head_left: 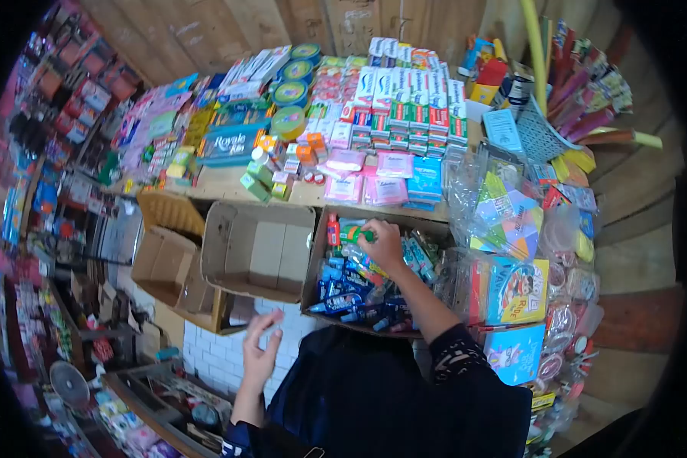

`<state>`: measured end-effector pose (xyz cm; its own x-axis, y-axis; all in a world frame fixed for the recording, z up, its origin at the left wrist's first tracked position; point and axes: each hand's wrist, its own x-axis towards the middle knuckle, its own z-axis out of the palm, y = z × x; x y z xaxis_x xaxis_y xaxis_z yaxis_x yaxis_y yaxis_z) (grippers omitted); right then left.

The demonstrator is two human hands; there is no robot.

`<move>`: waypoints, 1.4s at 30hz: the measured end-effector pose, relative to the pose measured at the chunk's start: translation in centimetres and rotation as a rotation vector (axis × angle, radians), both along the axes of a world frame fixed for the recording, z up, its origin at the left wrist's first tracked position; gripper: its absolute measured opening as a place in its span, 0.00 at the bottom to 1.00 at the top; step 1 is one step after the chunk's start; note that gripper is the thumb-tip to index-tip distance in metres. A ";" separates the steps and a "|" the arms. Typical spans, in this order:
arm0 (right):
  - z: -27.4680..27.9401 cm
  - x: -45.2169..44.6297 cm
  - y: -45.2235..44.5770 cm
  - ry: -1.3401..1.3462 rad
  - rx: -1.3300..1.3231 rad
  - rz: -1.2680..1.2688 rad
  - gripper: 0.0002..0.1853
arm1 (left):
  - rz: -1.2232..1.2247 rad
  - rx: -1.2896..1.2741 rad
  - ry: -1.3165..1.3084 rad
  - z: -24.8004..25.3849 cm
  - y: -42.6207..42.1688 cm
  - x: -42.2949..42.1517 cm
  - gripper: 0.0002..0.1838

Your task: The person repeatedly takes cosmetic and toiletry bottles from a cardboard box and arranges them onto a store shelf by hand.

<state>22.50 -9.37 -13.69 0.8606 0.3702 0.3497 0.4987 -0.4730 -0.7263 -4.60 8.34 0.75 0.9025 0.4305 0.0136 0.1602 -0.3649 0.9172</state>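
Note:
My right hand (382, 243) is inside a cardboard box (311, 263) full of small tubes and bottles, its fingers closed on a green bottle (365, 236). A red bottle (333, 230) stands in the same box's far left corner, and dark blue bottles (343, 302) lie at its near side. Over the white tiled floor, left of that box, my left hand (262, 345) is raised with its fingers apart and holds nothing. An open cardboard box (258, 244) with a bare inside stands beyond my left hand.
Toothpaste boxes (420, 107), pink packets (395, 164) and a blue Royale pack (233, 145) cover the wooden shelf ahead. A smaller carton (164, 263) stands left. Books (515, 290) and a blue basket (538, 130) are right. A fan (69, 383) is lower left.

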 end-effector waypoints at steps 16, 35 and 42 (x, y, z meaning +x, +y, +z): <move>1.5 3.8 2.8 0.320 -0.110 0.464 0.22 | 0.308 -0.336 0.161 -3.0 -2.9 1.9 0.16; -8.3 3.4 9.7 0.369 -0.256 0.107 0.21 | 0.396 -0.602 0.091 -2.9 -0.8 -5.0 0.17; -4.3 2.3 4.2 0.204 0.306 0.041 0.25 | 0.515 -0.674 0.013 -3.7 1.9 -11.1 0.14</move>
<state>24.77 -5.13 -17.95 0.9107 0.3106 0.2722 0.3430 -0.2015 -0.9175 -15.69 10.25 -2.92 0.5897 0.7004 -0.4021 0.1681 0.3805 0.9094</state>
